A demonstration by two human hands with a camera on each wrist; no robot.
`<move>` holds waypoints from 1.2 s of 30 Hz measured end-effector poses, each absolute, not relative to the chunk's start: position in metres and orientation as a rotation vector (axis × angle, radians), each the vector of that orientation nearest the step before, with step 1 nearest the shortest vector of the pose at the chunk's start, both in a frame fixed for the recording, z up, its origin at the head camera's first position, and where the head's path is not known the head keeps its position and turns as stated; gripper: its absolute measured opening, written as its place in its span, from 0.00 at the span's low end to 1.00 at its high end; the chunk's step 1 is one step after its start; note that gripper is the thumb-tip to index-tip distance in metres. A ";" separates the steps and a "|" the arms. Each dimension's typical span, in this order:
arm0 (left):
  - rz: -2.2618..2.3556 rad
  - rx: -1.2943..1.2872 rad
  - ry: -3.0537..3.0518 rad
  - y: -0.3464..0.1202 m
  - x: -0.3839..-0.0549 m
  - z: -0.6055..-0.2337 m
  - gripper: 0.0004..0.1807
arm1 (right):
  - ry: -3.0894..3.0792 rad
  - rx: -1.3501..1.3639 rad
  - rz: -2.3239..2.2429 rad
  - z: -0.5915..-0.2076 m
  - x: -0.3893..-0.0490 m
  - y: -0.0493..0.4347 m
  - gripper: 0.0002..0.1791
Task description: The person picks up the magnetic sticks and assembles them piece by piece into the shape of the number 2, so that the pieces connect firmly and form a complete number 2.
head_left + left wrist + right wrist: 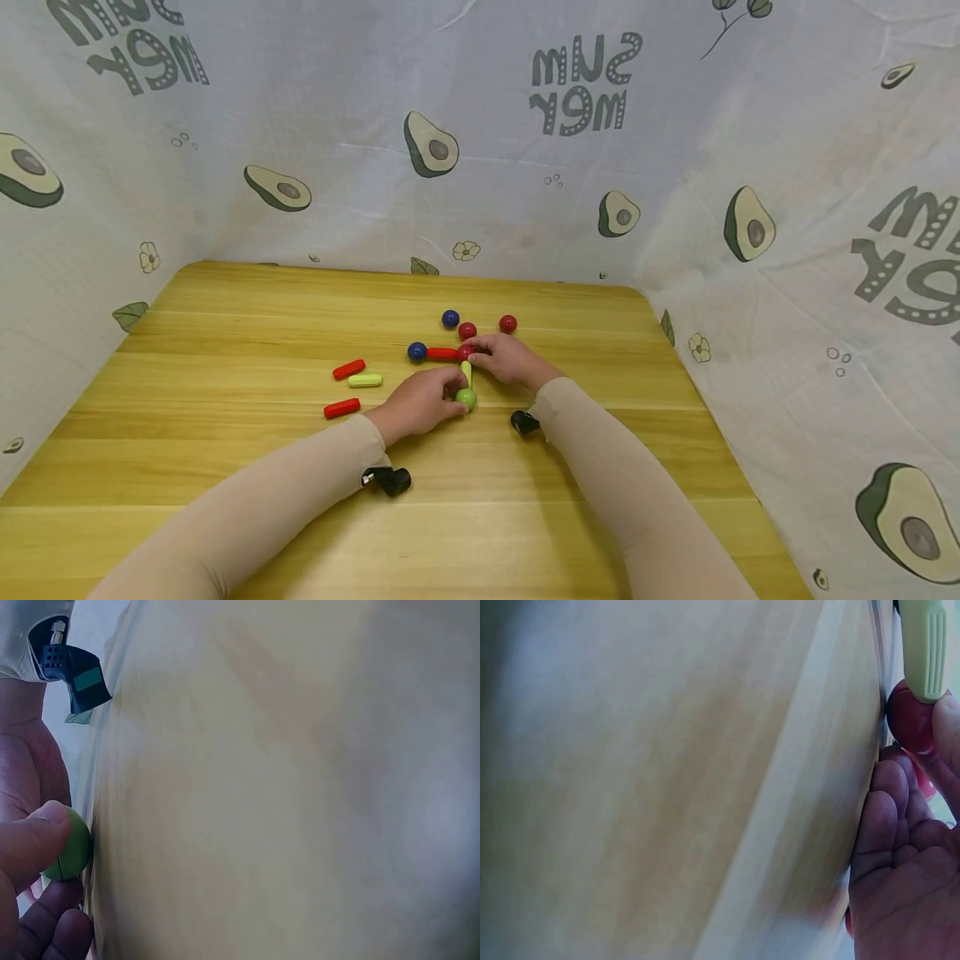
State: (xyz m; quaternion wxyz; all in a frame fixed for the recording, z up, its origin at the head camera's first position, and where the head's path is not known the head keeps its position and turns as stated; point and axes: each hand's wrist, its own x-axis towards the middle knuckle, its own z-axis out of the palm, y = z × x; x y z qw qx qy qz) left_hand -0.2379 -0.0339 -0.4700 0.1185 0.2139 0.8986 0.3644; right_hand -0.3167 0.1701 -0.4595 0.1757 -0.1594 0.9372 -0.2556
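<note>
My left hand (pixel 422 403) pinches a green ball (pixel 467 400) between thumb and fingers; the left wrist view shows the thumb on the ball (pixel 73 846). From that ball a pale green stick (pixel 467 375) runs up to a red ball (pixel 465 353), which my right hand (pixel 512 360) grips. In the right wrist view the stick (pixel 925 652) meets the red ball (pixel 910 718), partly covered by the thumb. A red stick (pixel 442 353) extends leftward from this red ball to a blue ball (pixel 417 352).
Left of my left hand lie a red stick (pixel 348 369), a pale green stick (pixel 365 381) and another red stick (pixel 342 407). Beyond the hands sit a loose blue ball (pixel 450 318) and two red balls (pixel 467 331). Printed cloth (pixel 337 108) surrounds the wooden table (pixel 450 533).
</note>
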 end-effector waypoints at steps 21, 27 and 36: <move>0.948 0.532 2.743 -0.106 -0.253 -0.440 0.25 | 2.653 -0.429 -0.717 -0.459 -0.313 0.163 0.22; 0.875 0.423 2.773 -0.162 -0.261 -0.442 0.28 | 2.650 -0.425 -0.713 -0.458 -0.314 0.163 0.22; 0.861 0.370 2.729 -0.207 -0.262 -0.450 0.28 | 2.644 -0.407 -0.728 -0.459 -0.315 0.166 0.23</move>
